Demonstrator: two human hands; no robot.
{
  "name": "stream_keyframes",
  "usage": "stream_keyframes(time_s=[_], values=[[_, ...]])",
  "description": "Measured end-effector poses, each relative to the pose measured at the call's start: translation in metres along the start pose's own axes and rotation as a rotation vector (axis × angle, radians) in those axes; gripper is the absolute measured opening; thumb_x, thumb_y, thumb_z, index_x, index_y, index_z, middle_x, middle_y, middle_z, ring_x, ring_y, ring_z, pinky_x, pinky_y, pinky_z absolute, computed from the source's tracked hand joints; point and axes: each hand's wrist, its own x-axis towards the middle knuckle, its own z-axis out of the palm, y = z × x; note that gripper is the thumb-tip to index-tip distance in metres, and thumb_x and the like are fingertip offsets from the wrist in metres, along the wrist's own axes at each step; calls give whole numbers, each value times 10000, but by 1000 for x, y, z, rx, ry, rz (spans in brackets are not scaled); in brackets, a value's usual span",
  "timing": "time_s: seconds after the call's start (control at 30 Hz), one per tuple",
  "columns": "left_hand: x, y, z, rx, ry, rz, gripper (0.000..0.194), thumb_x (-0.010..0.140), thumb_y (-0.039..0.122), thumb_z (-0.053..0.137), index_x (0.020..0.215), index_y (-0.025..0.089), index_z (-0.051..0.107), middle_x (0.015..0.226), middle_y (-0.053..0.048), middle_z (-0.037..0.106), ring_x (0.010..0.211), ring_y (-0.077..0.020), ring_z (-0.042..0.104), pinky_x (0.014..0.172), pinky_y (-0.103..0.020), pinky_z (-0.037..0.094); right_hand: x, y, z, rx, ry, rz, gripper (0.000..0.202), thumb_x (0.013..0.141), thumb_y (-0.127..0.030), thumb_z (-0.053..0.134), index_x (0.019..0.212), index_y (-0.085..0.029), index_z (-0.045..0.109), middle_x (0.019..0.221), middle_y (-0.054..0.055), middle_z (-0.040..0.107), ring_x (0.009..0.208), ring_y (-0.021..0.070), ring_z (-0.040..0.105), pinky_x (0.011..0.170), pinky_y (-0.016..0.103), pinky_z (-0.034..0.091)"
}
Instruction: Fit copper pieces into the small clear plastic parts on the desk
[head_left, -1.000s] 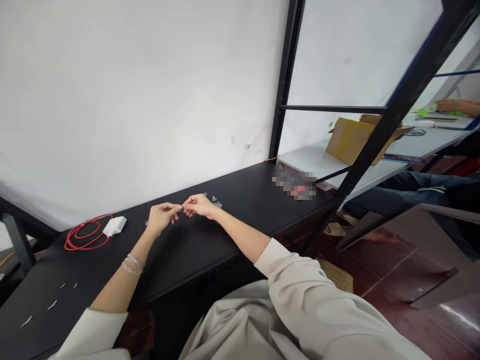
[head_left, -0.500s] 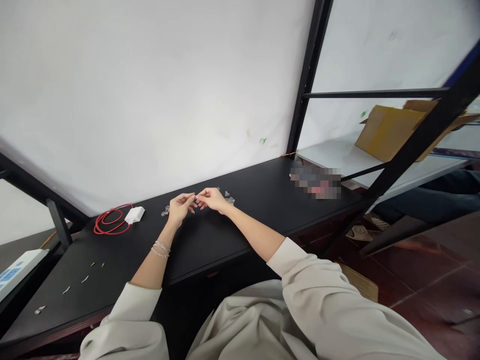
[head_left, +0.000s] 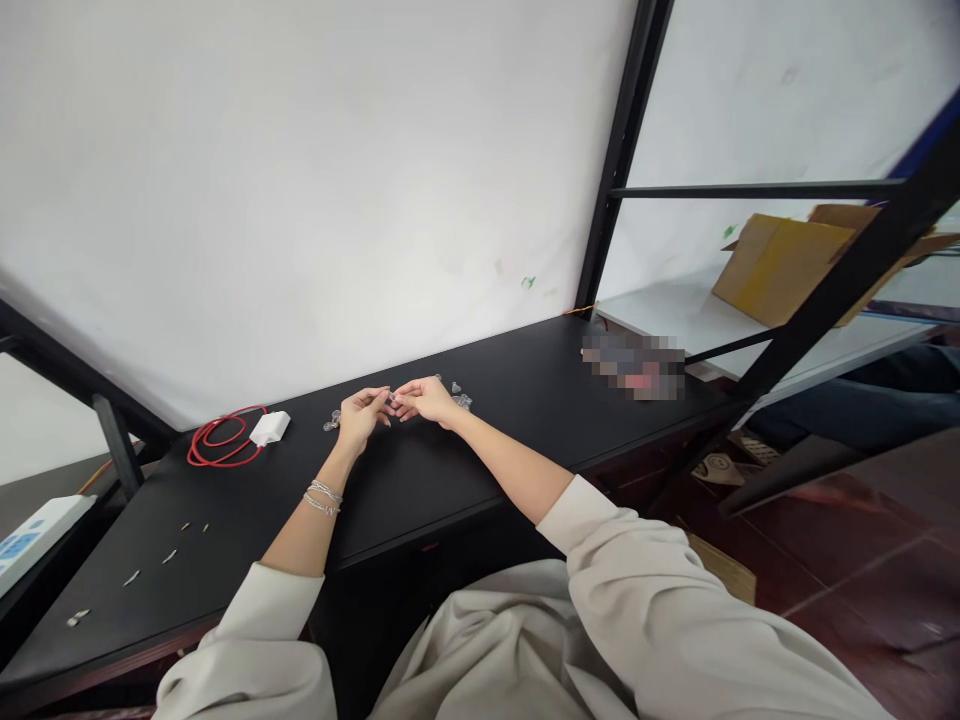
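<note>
Over the black tabletop [head_left: 427,475], my left hand [head_left: 361,416] and my right hand [head_left: 426,400] meet with fingertips almost touching. Both are closed in a pinch. A tiny, clear or greyish piece [head_left: 391,397] shows between the fingertips; its kind is too small to make out. Small clear plastic pieces [head_left: 331,421] lie just left of my left hand. More clear plastic pieces [head_left: 463,402] lie right of my right hand, partly hidden behind it.
A white adapter [head_left: 270,429] with a coiled red cable [head_left: 217,440] lies at the left. Several small bits [head_left: 132,578] are scattered on the front left. A blurred-out object [head_left: 634,366] lies at the right. Beyond the black frame stands a cardboard box [head_left: 780,265].
My fingers have shifted slightly at the small piece, which shows a little more between the fingertips. The hands stay in nearly the same place.
</note>
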Motion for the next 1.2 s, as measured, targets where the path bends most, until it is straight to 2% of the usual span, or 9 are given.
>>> stream_keyframes(time_s=[0.23,0.53,0.63,0.8,0.93,1.03,1.1,1.2], values=[[-1,5,-3,30,-33,-24,535,590,493,939,892,98,741,722,-75,711,591,-176,681,460,-261,537,0,4,2,10,4,-8,115,901,-34,706,816,-109,729,684,44,743,578,123,693,556,228,602],[-1,13,-3,141,-25,52,529,613,433,923,977,114,710,907,-103,739,620,-176,699,462,-264,548,4,6,2,-82,55,-62,73,897,-54,703,880,-125,702,687,22,724,558,116,668,509,218,579],[8,17,-19,253,51,116,464,616,409,899,932,135,698,852,-77,732,589,-156,670,456,-245,519,6,7,0,-158,92,-72,91,870,-63,728,901,-137,686,715,21,725,555,115,660,471,207,550],[19,19,-62,537,176,191,376,651,365,853,942,169,718,815,-55,739,584,-132,624,507,-233,496,10,12,-6,-318,124,-113,93,845,-122,766,895,-161,698,719,27,717,572,127,659,453,201,503],[22,14,-81,596,191,152,312,606,355,866,826,178,735,755,-63,743,607,-159,639,552,-252,501,11,14,-6,-401,142,-130,65,857,-166,753,912,-176,722,764,39,739,586,140,666,536,250,543],[23,11,-85,626,209,111,251,610,332,860,778,189,740,692,-55,735,617,-183,661,589,-272,511,12,7,-12,-523,193,-166,68,847,-191,762,912,-189,744,814,44,763,678,162,707,702,303,591],[24,10,-86,700,222,74,180,636,311,847,725,195,741,650,-57,725,595,-197,658,596,-292,507,13,-3,-25,-625,243,-217,87,836,-212,776,919,-193,761,868,54,778,785,183,734,812,321,585],[25,8,-88,842,242,66,122,663,283,835,645,208,740,631,-73,720,601,-227,663,616,-323,495,14,-19,-52,-725,370,-240,116,865,-237,747,953,-168,778,942,90,787,888,207,744,877,322,563]])
